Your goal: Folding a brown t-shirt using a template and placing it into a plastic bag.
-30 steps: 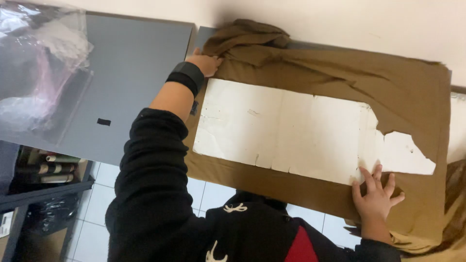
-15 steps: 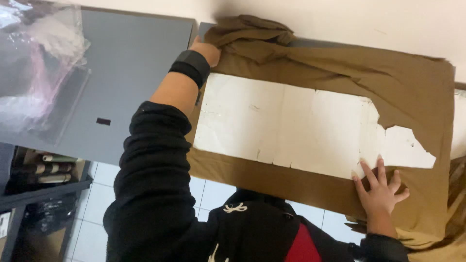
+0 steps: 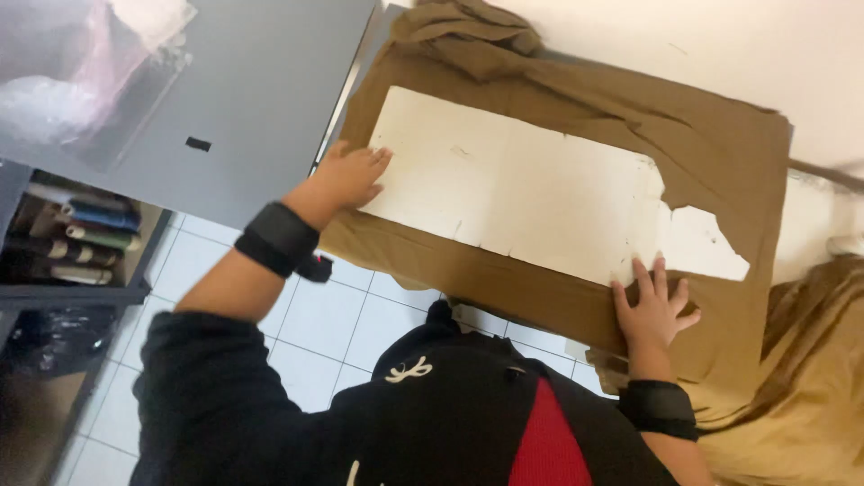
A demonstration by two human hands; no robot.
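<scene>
White tiles showed beneath me, and the grey worktop (image 3: 261, 99) ran along my left with a crinkly clear plastic bag (image 3: 81, 81) lying on it. Brown fabric (image 3: 720, 153) lay draped over the board in front, soft and matte, bunched at the far corner. On top sat the white paper pattern (image 3: 531, 193), a long flat rectangle with a torn, notched right end. My left hand (image 3: 346, 175) had come down from that far bunched corner to the pattern's near-left corner, open, palm flat, so the smoothing had shifted to the paper's edge. My right hand (image 3: 652, 306) stayed open, fingers spread, pressing the near-right edge where paper met cloth.
</scene>
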